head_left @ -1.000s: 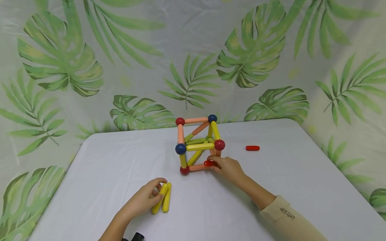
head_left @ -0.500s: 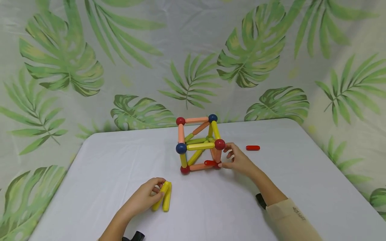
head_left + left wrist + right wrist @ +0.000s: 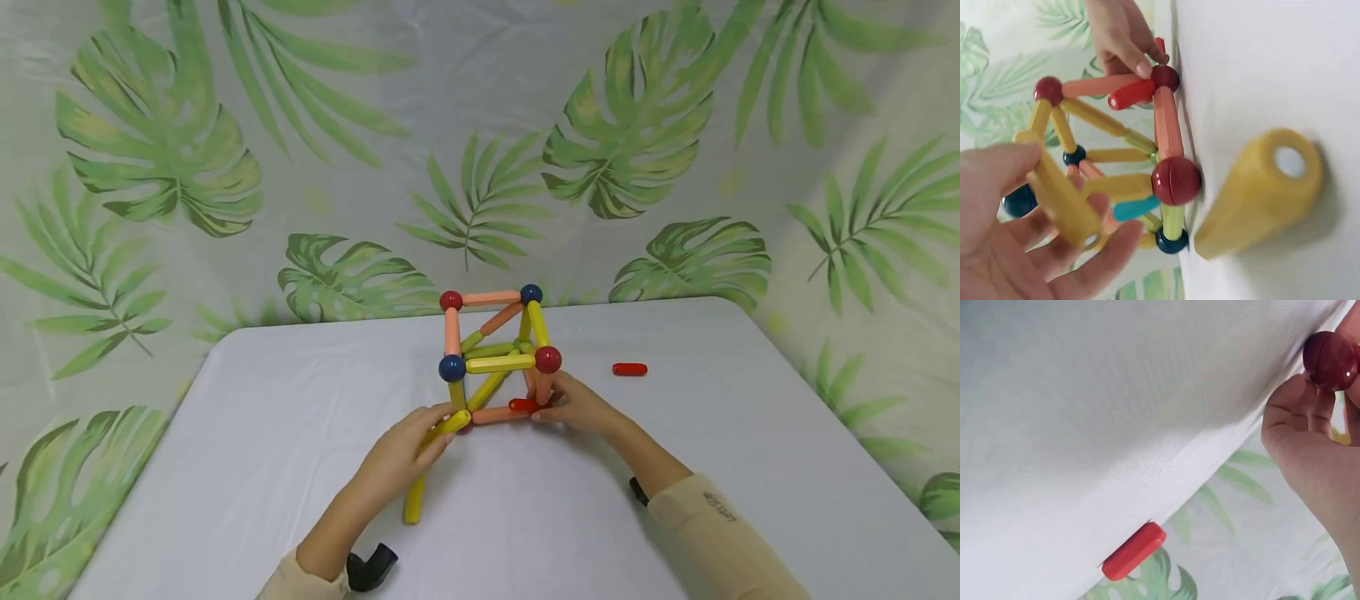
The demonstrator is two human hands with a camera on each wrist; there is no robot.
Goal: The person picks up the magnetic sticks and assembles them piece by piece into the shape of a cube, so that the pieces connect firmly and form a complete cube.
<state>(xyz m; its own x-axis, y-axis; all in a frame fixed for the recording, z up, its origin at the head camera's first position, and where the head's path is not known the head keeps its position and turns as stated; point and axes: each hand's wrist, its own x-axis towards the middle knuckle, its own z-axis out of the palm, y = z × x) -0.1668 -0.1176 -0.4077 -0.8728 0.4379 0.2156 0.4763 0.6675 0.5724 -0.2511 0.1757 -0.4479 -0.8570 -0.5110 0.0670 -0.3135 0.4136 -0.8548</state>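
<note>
A cube frame [image 3: 498, 364] of magnetic sticks and balls stands on the table. My left hand [image 3: 401, 450] pinches a yellow stick [image 3: 1063, 200], raised at a slant near the lower left red ball [image 3: 1176, 181] of the frame. Below that hand a second yellow stick [image 3: 413, 502] lies on the table. My right hand [image 3: 581, 406] grips the frame's lower right red ball [image 3: 1330, 361] between thumb and fingers. From this ball a short red stick [image 3: 1132, 95] juts inward, its near end free. The head view shows little of that ball behind the fingers.
Another short red stick [image 3: 630, 369] lies alone on the table, right of the frame. A black object [image 3: 372, 568] sits by my left wrist, and a black piece [image 3: 638, 492] shows beneath my right forearm. A leaf-patterned cloth [image 3: 337, 150] hangs behind the white table [image 3: 262, 400].
My left hand has lifted one yellow stick from beside the other and carried it up and right to the frame. My right hand let go, moved right, then came back to the lower right corner.
</note>
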